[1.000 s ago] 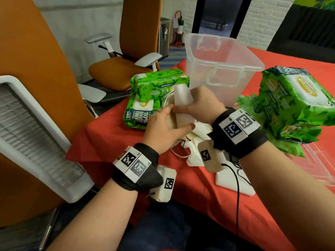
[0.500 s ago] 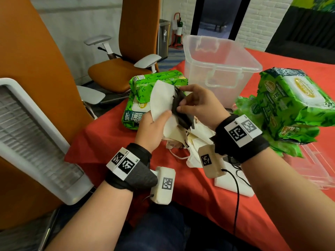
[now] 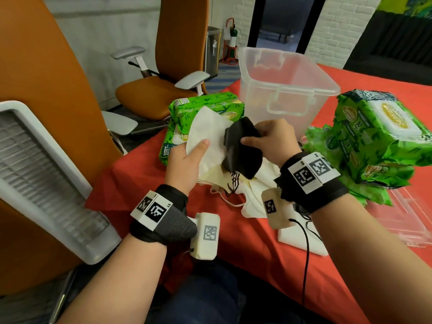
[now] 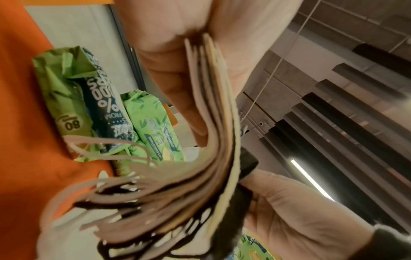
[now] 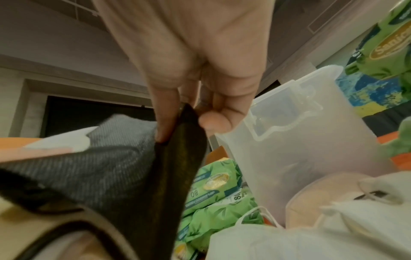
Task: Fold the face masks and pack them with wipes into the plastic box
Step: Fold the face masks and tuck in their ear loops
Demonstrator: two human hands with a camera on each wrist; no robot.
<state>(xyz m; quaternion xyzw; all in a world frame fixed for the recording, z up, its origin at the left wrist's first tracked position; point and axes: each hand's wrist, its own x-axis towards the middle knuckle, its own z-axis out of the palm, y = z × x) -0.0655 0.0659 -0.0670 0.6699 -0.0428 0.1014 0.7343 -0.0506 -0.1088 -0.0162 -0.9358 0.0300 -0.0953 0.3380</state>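
My left hand (image 3: 187,157) grips a stack of folded masks (image 3: 205,134), white on top, thumb across its face; the left wrist view shows the stack's edges (image 4: 213,133) with ear loops dangling. My right hand (image 3: 268,141) pinches a black mask (image 3: 243,148) between thumb and fingers against that stack; the right wrist view shows the black mask (image 5: 177,176) too. More white masks (image 3: 254,197) lie on the red cloth below. The clear plastic box (image 3: 287,90) stands open just beyond my hands. Green wipes packs lie left (image 3: 201,108) and right (image 3: 378,136) of it.
The red tablecloth (image 3: 268,265) covers the table, whose corner lies near my left wrist. A clear lid (image 3: 411,223) lies at the right under the wipes. Orange office chairs (image 3: 159,92) stand to the left beyond the table edge. A white card (image 3: 301,242) lies under my right wrist.
Both hands have lifted the mask stack off the table. The right hand has taken a black mask and brought it against the white stack held by the left.
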